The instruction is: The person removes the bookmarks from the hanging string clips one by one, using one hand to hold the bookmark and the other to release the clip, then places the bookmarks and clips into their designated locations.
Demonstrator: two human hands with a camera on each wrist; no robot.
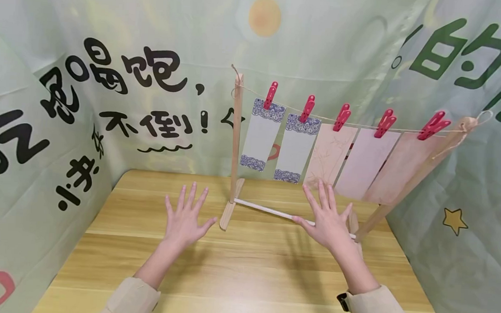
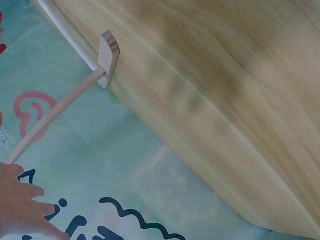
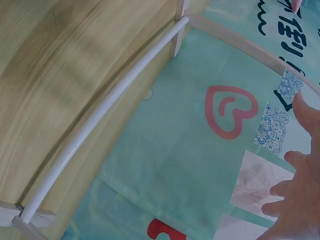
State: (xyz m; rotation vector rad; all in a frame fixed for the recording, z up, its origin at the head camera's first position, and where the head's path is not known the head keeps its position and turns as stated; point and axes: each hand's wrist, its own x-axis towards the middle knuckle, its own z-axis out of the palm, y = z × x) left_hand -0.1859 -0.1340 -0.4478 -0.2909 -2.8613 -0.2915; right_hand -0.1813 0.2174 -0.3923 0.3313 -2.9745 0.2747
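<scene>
A pale green cloth backdrop (image 1: 190,16), printed with large black and green characters, hangs behind and beside a light wood-grain surface (image 1: 244,279). Above the surface, the person's left hand (image 1: 184,221) and right hand (image 1: 328,219) stand well apart, palms down, their fingers straight and spread. Beige cloth sleeves (image 1: 130,299) end above the wrists, and a small black object (image 1: 342,301) shows at the right cuff.

The left hand is just left of the slim pale wooden left post (image 1: 236,141) of a drying rack and its flat wooden foot (image 1: 227,216). The right hand overlaps a smooth white rod (image 1: 269,210) joining the rack's two ends; its fingertips meet the lower edge of a pale peach card with a faint plant drawing (image 1: 329,151) in the head view, though whether they touch it I cannot tell.

The rack stands toward the back right of the surface. A thin cream string (image 1: 290,107) runs from the left post to the pale wooden right post (image 1: 420,170). Five red plastic clips (image 1: 342,118) hold five cards there: two white cards with blue patterned bands (image 1: 263,136), the peach one, a pale lilac card (image 1: 367,158) and a pale pink card (image 1: 396,166).
</scene>
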